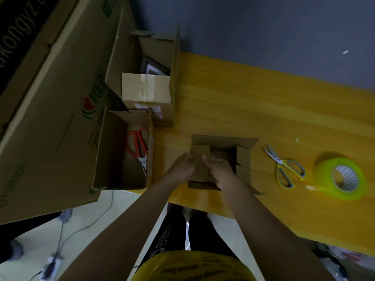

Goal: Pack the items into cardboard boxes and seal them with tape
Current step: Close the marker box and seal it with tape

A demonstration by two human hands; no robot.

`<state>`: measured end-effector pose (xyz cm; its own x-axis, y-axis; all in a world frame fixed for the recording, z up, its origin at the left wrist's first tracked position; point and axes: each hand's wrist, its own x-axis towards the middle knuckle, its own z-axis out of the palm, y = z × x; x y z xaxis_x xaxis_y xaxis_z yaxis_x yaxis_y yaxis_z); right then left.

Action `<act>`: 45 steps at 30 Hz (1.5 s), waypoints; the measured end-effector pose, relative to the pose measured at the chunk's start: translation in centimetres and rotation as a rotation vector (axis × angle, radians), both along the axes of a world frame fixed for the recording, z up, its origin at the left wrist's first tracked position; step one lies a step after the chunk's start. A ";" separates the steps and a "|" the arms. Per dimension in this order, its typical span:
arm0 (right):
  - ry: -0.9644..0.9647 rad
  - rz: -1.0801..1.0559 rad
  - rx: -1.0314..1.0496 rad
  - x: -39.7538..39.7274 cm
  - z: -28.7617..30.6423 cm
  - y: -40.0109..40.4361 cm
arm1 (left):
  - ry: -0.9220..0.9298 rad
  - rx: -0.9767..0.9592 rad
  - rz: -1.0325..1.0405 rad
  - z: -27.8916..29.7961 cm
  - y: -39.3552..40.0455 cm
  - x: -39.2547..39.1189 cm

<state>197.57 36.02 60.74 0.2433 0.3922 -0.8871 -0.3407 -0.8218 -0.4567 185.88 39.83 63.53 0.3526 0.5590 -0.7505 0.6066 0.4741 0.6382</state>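
Partial white letters "kongyz" on dark strip (18, 35) atop large carton (50, 118), other print unreadable

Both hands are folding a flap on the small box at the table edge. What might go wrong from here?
The small box sits near the table's front edge, so pressing the flap with the left hand and right hand might tip it off. The tape roll and yellow scissors lie apart, needing a reach.

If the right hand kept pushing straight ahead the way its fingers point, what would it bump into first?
Probably the far wall of the small open box it is working on. The right hand grips a flap and points up-left across the opening. Depth is unclear, so this is a guess.
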 end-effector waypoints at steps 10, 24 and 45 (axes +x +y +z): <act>-0.253 0.079 0.085 -0.8 -1.4 -0.2 | 0.101 0.230 -0.002 -3.9 -0.1 0.0; -0.391 0.230 0.056 0.5 -2.7 -0.2 | 0.112 -0.016 0.146 -4.8 0.8 0.6; -0.572 -0.051 0.413 10.1 6.2 -9.7 | 0.176 0.907 -0.268 2.2 -0.8 8.0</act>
<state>207.70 26.32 66.91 0.6540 0.6448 -0.3957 0.0122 -0.5319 -0.8467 193.85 39.04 65.77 0.4766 0.8700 -0.1266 0.7450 -0.3232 0.5835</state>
